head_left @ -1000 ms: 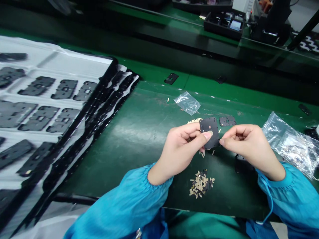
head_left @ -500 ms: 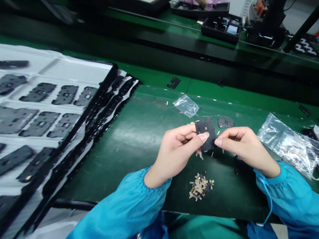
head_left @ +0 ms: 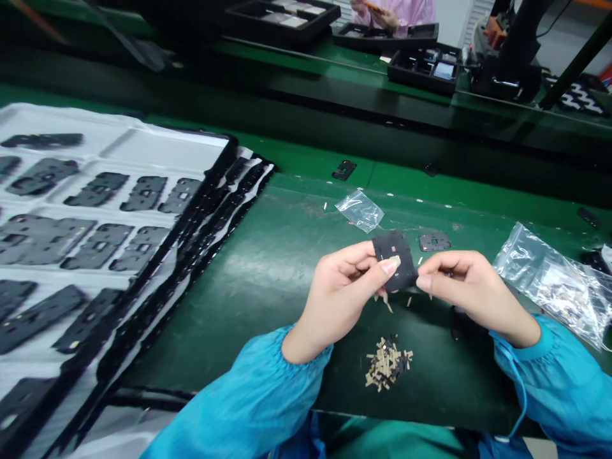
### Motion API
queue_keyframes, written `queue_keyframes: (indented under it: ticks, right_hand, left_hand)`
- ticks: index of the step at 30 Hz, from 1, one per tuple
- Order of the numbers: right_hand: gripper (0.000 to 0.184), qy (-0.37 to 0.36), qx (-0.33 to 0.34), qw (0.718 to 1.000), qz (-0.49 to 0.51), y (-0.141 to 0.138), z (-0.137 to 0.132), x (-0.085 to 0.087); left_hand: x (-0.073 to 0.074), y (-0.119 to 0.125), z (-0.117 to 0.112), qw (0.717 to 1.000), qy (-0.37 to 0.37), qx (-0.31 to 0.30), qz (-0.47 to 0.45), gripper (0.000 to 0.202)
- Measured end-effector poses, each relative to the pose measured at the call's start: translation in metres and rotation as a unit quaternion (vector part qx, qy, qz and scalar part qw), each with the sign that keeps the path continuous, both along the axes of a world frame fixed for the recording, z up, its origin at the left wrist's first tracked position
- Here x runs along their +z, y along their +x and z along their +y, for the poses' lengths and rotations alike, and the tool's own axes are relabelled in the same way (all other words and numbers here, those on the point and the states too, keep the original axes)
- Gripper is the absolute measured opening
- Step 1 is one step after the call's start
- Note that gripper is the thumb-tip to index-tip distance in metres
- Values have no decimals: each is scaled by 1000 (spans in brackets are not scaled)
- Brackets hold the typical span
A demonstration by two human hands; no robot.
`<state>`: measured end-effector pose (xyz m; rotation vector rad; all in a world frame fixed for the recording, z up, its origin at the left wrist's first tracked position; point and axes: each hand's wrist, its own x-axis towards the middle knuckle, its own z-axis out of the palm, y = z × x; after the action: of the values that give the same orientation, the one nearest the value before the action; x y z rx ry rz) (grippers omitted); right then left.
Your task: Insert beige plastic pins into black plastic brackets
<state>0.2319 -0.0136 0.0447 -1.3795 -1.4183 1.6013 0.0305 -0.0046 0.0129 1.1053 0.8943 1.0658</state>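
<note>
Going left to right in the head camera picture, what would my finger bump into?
White tray of black plates → left hand → black plate → right hand → clear plastic bag

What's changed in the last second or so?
The view tilted up, so the bench sits lower and a person in pink has come into sight at the far bench. The left hand and right hand still pinch the black plate, a tan strip now showing by the left thumb. The pile of tan strips stayed put.

Black rectangular plate (head_left: 405, 271) with small tan patch
</note>
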Motion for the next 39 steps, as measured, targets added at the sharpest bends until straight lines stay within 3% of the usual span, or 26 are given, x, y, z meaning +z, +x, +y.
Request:
queue_keyframes:
  ticks: [6,11,13,15,17,20,23,25,28,30,33,35,37,39]
  right_hand:
    - [33,-2,-23,1000,12,-1,2,-10]
    - [48,-37,44,982,180,-4,3,-35]
    - [51,-9,54,981,184,-7,2,-41]
    - [47,79,23,989,123,-9,1,-43]
    - [39,221,-22,975,15,-9,-1,-43]
    - [33,419,-37,896,-146,-4,-3,-44]
    - [32,479,-8,843,-244,-2,-5,-48]
    - [35,450,2,854,-261,-4,-5,-49]
    - [41,316,-30,929,-190,-4,5,-49]
    - [44,219,-95,964,-119,5,22,-48]
    - [54,172,-209,954,-128,30,52,-48]
    - [53,148,-194,952,-186,47,62,-51]
    - [41,128,-152,958,-208,55,54,-54]
    - [28,130,-47,960,-244,52,32,-56]
  left_hand:
    - [3,2,-1,1000,-20,-9,-22,13]
    - [-3,7,1,978,-133,-81,-142,23]
    - [-8,9,3,961,-172,-105,-187,24]
    - [-13,11,4,950,-199,-99,-217,22]
    - [-16,14,4,943,-222,-81,-235,20]
    - [-18,21,1,928,-260,-58,-259,20]
    - [-19,28,-4,920,-287,-25,-265,21]
    - [-21,29,-4,932,-277,-10,-235,23]
    - [-25,26,4,969,-213,-13,-124,32]
    - [-27,21,12,986,-160,-6,-37,36]
    - [-27,10,19,994,-93,23,61,42]
    - [-25,-1,17,990,-40,33,128,38]
    - [-26,-13,7,977,19,28,212,30]
    - [-30,-24,-8,954,81,-3,288,20]
